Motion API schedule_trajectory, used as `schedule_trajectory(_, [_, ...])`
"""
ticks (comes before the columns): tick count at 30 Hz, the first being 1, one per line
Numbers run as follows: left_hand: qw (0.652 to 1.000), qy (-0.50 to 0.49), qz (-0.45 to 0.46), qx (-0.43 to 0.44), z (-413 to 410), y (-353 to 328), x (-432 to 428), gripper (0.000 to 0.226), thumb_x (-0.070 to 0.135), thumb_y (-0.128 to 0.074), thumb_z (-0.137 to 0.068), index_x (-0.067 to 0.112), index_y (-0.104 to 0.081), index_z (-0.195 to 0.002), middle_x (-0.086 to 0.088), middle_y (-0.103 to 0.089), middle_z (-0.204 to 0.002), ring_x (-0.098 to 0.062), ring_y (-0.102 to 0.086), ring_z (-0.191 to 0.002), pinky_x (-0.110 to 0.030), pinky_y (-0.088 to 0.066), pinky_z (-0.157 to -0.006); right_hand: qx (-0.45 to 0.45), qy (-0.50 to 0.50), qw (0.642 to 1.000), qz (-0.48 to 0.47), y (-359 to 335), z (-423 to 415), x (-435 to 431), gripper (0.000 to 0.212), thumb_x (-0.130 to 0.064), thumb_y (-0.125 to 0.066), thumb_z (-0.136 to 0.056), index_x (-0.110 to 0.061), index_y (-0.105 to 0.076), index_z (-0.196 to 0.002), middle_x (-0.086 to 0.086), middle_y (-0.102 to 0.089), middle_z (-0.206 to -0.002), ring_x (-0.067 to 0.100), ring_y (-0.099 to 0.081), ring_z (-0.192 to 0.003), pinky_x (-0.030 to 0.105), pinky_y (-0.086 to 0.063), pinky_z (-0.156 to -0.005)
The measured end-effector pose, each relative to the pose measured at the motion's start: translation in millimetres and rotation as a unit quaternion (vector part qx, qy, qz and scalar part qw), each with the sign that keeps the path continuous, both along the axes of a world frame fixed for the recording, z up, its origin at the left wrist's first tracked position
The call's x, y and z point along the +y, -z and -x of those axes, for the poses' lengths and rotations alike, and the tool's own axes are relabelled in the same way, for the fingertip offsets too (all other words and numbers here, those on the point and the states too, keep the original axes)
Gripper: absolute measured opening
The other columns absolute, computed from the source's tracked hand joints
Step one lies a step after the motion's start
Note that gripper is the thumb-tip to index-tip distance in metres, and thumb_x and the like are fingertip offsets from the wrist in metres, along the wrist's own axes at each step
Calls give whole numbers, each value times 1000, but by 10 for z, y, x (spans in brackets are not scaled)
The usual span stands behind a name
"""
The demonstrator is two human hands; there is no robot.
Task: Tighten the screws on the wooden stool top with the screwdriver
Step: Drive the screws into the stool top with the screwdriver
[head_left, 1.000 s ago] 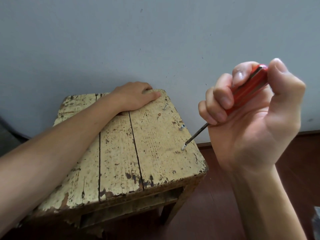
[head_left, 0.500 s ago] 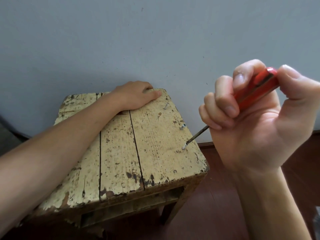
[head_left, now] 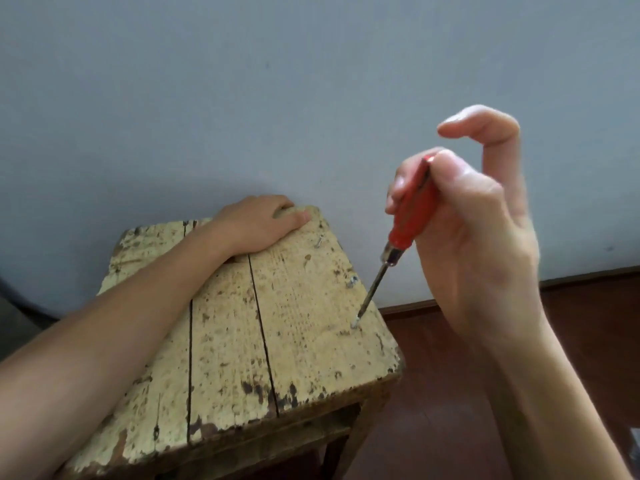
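Note:
A worn wooden stool top [head_left: 294, 334] with peeling cream paint fills the lower middle of the view. Three screws stand along its right edge: a near screw [head_left: 354, 323], a middle screw [head_left: 352, 281] and a far screw [head_left: 319, 241]. My right hand [head_left: 481, 244] pinches the red handle of the screwdriver [head_left: 408, 216] between thumb and fingers, with the index finger raised and bent above it. The screwdriver's tip sits on the near screw, its shaft leaning up to the right. My left hand [head_left: 259, 225] rests on the stool's far edge, fingers wrapped over it.
A grey wall [head_left: 311, 98] stands directly behind the stool. Dark red-brown floor [head_left: 450, 393] with a skirting board lies to the right. A dark object shows at the far left edge [head_left: 14, 317].
My right hand has rolled and loosened on the handle, lifting the index finger off; the screwdriver now stands steeper, its tip still on the near screw. The left hand has stayed put.

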State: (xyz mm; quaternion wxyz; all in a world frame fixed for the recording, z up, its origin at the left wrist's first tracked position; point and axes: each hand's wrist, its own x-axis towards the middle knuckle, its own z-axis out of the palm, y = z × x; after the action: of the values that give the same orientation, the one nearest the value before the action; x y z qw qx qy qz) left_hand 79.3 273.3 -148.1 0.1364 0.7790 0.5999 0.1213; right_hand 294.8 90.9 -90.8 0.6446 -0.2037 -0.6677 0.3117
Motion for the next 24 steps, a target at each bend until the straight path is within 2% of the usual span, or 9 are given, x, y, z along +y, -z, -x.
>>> schedule_trajectory(1, [1000, -1, -3, 1, -7, -3, -7, 62, 78, -37, -95, 34, -60, -132, 5, -62, -137, -22, -56, -123, -45, -46, -103, -3, 15, 1000, 13, -59, -79, 147, 17, -16, -57, -103, -24, -53, -117, 12, -62, -81, 26, -62, -74, 32, -54, -69])
schedule_trajectory(3, [1000, 1, -8, 2, -20, -11, -11, 60, 76, -38, -96, 34, -59, -133, 6, -62, -137, -21, -56, -123, -44, -45, -103, -44, 89, 994, -41, 17, -224, 197, 11, -14, -60, -107, -20, -58, -117, 15, -67, -85, 26, -70, -77, 37, -59, -72])
schedule_trajectory(5, [1000, -1, -11, 2, -26, -24, -9, 58, 75, -39, -96, 34, -61, -131, 6, -63, -137, -23, -56, -124, -45, -45, -105, -61, 134, 987, -59, -21, -261, 261, 10, -20, -68, -106, -23, -64, -115, 3, -74, -92, 17, -74, -83, 36, -60, -75])
schedule_trajectory(7, [1000, -4, -9, 1, -27, -37, -14, 59, 75, -39, -96, 34, -61, -131, 5, -62, -137, -23, -56, -126, -44, -45, -104, -63, 163, 983, -54, 13, -264, 198, 21, -24, -76, -99, -28, -66, -117, -14, -74, -97, 8, -73, -88, 26, -55, -80])
schedule_trajectory(9, [1000, -6, -8, 4, -28, -35, -19, 59, 75, -39, -96, 34, -61, -131, 5, -62, -138, -23, -55, -127, -42, -44, -103, -76, 188, 978, -56, 69, -270, 114, 30, -26, -83, -94, -31, -67, -119, -19, -73, -100, 8, -72, -91, 23, -55, -80])
schedule_trajectory(14, [1000, -9, -4, 1, -23, -31, -19, 60, 77, -39, -95, 34, -60, -132, 5, -61, -139, -24, -55, -127, -43, -44, -103, -61, 228, 971, -42, 90, -231, 19, 37, -29, -87, -91, -34, -66, -122, -20, -73, -98, 14, -75, -92, 43, -64, -80])
schedule_trajectory(18, [1000, -14, -9, 3, -30, -36, -22, 61, 76, -39, -95, 34, -59, -135, 5, -60, -141, -24, -54, -129, -41, -43, -101, -61, 222, 972, -38, 66, -234, -5, 40, -23, -87, -90, -34, -65, -122, -17, -72, -93, 13, -77, -85, 33, -62, -82])
schedule_trajectory(21, [1000, -14, -3, 1, -28, -39, -20, 62, 77, -39, -95, 34, -58, -136, 4, -59, -143, -24, -53, -130, -45, -43, -106, -53, 212, 975, -34, 78, -232, -11, 39, -21, -85, -90, -33, -64, -121, -10, -74, -94, 18, -79, -87, 33, -63, -82])
schedule_trajectory(24, [1000, -14, -2, -2, -22, -39, -17, 63, 77, -40, -95, 34, -58, -137, 4, -59, -143, -25, -53, -131, -47, -43, -108, -52, 202, 977, -34, 75, -241, -36, 37, -19, -84, -91, -30, -64, -121, -6, -78, -101, 16, -80, -92, 30, -63, -83])
